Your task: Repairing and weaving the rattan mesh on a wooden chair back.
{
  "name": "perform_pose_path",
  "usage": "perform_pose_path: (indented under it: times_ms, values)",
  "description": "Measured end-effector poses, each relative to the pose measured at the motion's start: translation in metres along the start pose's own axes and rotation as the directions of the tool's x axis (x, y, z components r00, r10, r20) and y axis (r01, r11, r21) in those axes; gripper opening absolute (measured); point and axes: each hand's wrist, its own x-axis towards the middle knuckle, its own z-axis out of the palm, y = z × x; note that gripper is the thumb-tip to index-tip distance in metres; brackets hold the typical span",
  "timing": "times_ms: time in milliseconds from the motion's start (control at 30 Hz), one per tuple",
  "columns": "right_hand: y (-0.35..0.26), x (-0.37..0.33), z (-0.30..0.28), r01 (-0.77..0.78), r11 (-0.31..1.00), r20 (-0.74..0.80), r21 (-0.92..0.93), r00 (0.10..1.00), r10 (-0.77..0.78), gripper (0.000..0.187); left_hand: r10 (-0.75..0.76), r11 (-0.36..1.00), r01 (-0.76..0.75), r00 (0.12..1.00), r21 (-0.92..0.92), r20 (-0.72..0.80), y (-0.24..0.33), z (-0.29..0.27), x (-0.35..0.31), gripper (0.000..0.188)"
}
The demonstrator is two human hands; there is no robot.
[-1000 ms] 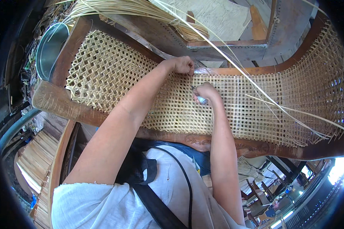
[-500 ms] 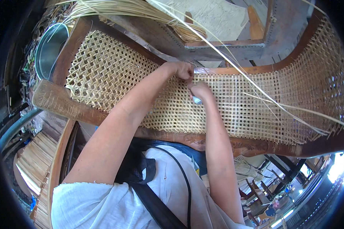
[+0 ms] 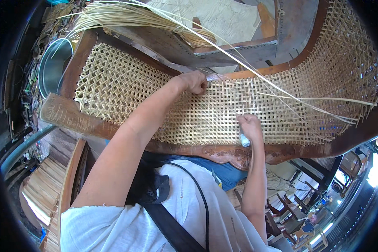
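A long wooden chair frame (image 3: 67, 115) lies across in front of me, filled with woven cane webbing (image 3: 222, 122). At the far rail my left hand (image 3: 193, 82) is closed, its fingers bent down at the webbing's edge; what they pinch is hidden. My right hand (image 3: 250, 127) is a fist over the webbing near the carved near rail (image 3: 235, 157). From the bottom of that fist sticks a pale blue-white piece (image 3: 245, 140), perhaps a wrapped handle. Long loose cane strands (image 3: 281, 90) run across the webbing on the right.
A bundle of cane strands (image 3: 126, 19) lies over another wooden frame (image 3: 239, 56) beyond the webbing. At the far left stands a metal bucket (image 3: 52, 71). A blue-grey pipe (image 3: 25, 147) and stacked wood strips (image 3: 46, 185) are at left; chairs (image 3: 287, 206) stand lower right.
My right hand has moved away from the left one, right and toward me, with the pale piece still in it. The left hand stays at the far rail. The view has shifted slightly.
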Motion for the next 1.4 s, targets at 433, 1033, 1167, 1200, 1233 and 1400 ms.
perform_pose_path:
  times_ms: [433,1033,1167,1200,1233,1400]
  values:
    - [-0.065,0.036,0.045,-0.179,0.911,0.357,0.371,0.933,0.038,0.020,-0.032,0.728,-0.030,0.996,-0.685,-0.078,-0.018,0.011,0.019,0.013]
    - [-0.064,0.076,0.094,-0.030,0.999,0.309,0.012,0.951,0.024,0.015,-0.159,0.763,0.127,0.987,-0.634,0.006,-0.028,0.020,0.026,0.009]
    - [-0.066,0.074,0.085,-0.169,0.977,0.367,0.130,0.923,0.111,0.015,-0.098,0.936,0.092,0.995,-0.340,-0.001,-0.016,0.013,0.022,0.015]
    - [-0.070,0.076,0.081,-0.237,0.960,0.412,0.148,0.897,0.158,0.015,-0.094,0.938,0.088,0.996,-0.334,-0.002,-0.016,0.015,0.023,0.015]
    - [-0.074,0.078,0.078,-0.305,0.938,0.457,0.164,0.866,0.202,0.016,-0.029,0.958,0.017,0.999,-0.286,-0.038,-0.018,0.019,0.026,0.016]
    - [-0.076,0.089,0.089,0.093,0.936,0.269,-0.339,0.963,0.002,0.035,0.097,0.938,-0.094,0.995,-0.335,-0.008,-0.023,0.026,0.022,0.020]
